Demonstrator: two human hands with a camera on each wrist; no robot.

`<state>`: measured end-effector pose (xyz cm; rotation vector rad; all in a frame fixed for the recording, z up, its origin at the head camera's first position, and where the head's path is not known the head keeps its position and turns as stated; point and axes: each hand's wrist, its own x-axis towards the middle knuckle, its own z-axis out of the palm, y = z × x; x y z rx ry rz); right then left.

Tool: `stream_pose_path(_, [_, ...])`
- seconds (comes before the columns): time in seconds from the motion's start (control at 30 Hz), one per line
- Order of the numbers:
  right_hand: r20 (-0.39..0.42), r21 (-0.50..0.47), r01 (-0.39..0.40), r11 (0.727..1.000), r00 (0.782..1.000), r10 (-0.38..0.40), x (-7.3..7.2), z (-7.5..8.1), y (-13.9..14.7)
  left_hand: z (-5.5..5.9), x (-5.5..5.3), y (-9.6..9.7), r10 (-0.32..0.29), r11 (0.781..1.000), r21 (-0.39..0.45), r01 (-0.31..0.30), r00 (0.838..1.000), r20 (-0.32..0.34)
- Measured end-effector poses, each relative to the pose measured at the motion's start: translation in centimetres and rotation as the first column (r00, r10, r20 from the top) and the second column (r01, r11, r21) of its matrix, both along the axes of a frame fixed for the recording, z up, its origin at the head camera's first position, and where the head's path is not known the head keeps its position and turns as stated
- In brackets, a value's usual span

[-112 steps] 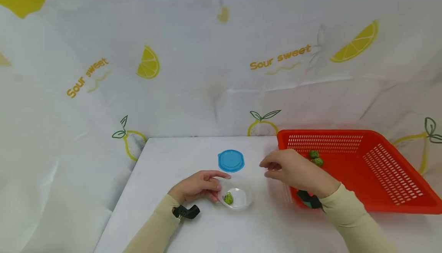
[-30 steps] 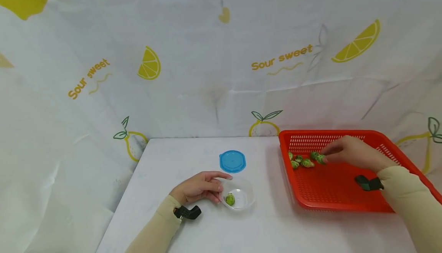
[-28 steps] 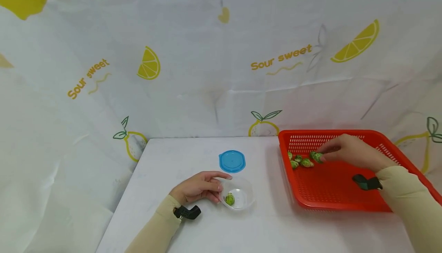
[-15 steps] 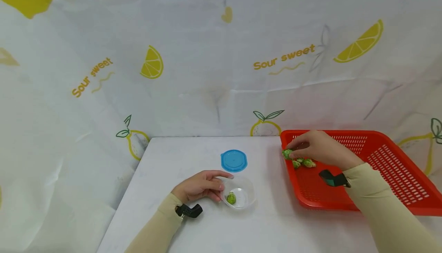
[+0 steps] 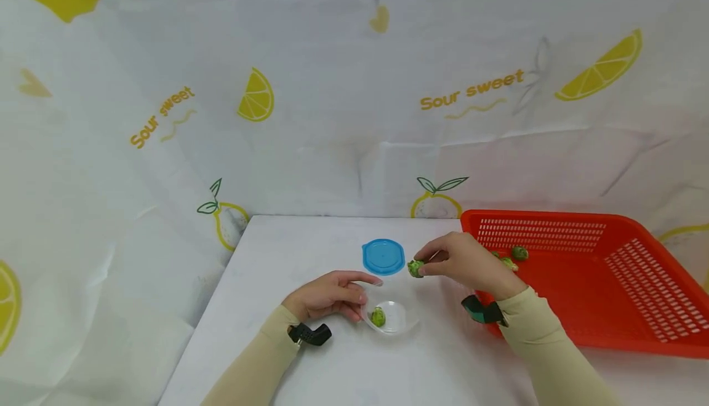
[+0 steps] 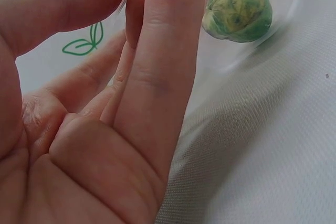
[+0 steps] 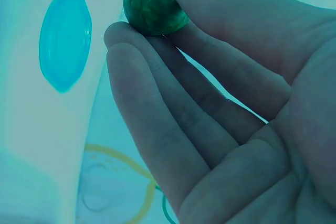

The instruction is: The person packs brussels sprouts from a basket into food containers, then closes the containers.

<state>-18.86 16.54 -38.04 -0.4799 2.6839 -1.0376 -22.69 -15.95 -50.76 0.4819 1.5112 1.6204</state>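
A clear plastic bowl (image 5: pixel 403 318) stands on the white table, and one Brussels sprout (image 5: pixel 378 316) lies inside it. My left hand (image 5: pixel 329 295) pinches the bowl's left rim between thumb and fingers; the left wrist view shows the sprout (image 6: pixel 239 11) through the clear wall. Just beyond the bowl's right side, my right hand (image 5: pixel 468 262) holds another Brussels sprout (image 5: pixel 415 268) between thumb and fingertips, above the table. In the right wrist view this held sprout (image 7: pixel 152 3) sits at the fingertips, partly covered by the thumb.
A blue lid (image 5: pixel 383 256) lies flat on the table behind the bowl. On the right stands a red plastic basket (image 5: pixel 598 295) with slotted walls; a few sprouts (image 5: pixel 519 253) show at its left end, others perhaps hidden by my right arm. A lemon-print sheet (image 5: pixel 332 86) hangs behind.
My right hand has picked a Brussels sprout out of the red basket and carried it left over the basket's edge, close to the bowl. The left hand has stayed on the bowl.
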Motion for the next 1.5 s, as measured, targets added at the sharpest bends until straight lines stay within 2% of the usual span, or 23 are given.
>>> stream_pose_path(0.17, [-0.044,-0.011,-0.022,1.0,0.999,0.022,0.8,-1.4,-1.3,0.3,0.1,0.2,-0.007,1.0,0.006,0.007,1.0,0.007])
stream_pose_path(0.33, [-0.078,-0.016,-0.032,0.999,0.997,0.031,1.5,-1.4,-2.4,0.5,0.2,0.1,-0.012,1.0,0.022,0.012,1.0,0.012])
stream_pose_path(0.53, [-0.062,-0.056,-0.059,0.997,0.997,0.055,2.1,-1.9,-3.7,0.5,0.2,0.0,-0.007,1.0,0.03,0.007,1.0,0.016])
stream_pose_path(0.8, [-0.037,-0.052,-0.027,0.998,0.999,0.026,2.5,-3.4,-4.7,0.2,0.0,0.2,-0.022,0.999,0.037,0.021,0.999,0.029])
stream_pose_path(1.5, [-0.045,0.035,0.0,0.999,0.999,0.002,2.5,-3.4,-5.8,0.4,-0.1,-0.1,-0.014,0.999,0.04,0.012,0.999,0.039])
